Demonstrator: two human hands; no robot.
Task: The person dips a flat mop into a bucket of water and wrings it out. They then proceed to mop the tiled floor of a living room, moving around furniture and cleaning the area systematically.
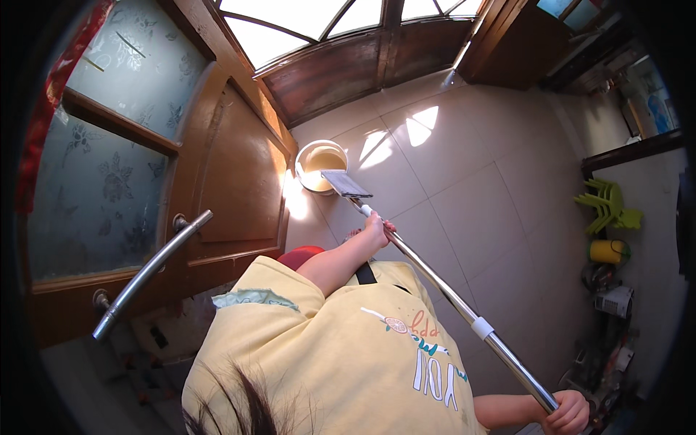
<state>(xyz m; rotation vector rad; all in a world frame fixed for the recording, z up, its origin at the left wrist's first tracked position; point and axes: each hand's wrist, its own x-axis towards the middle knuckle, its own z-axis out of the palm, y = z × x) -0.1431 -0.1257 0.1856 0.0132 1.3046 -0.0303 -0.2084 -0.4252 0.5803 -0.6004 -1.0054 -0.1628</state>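
Observation:
A flat mop [449, 293] with a shiny metal pole and white collars slants across my body. My left hand [377, 230] is closed round the pole close to the mop's head. Out at the lower right, my right hand [568, 415] wraps round the other end of the pole. The grey rectangular mop head [346, 184] overlaps the near right rim of a white bucket [299, 168]; I cannot tell whether it touches the rim. Inside, the bucket looks tan or yellowish, and what it holds is unclear.
A wooden door [239, 174] with frosted panes and a metal handle [154, 272] stands at left. Wood-framed glass doors [326, 72] are ahead. Along the right wall are green stools [605, 204], a yellow container [607, 251] and dim clutter. Sunlit patches lie on the tiled floor [471, 181].

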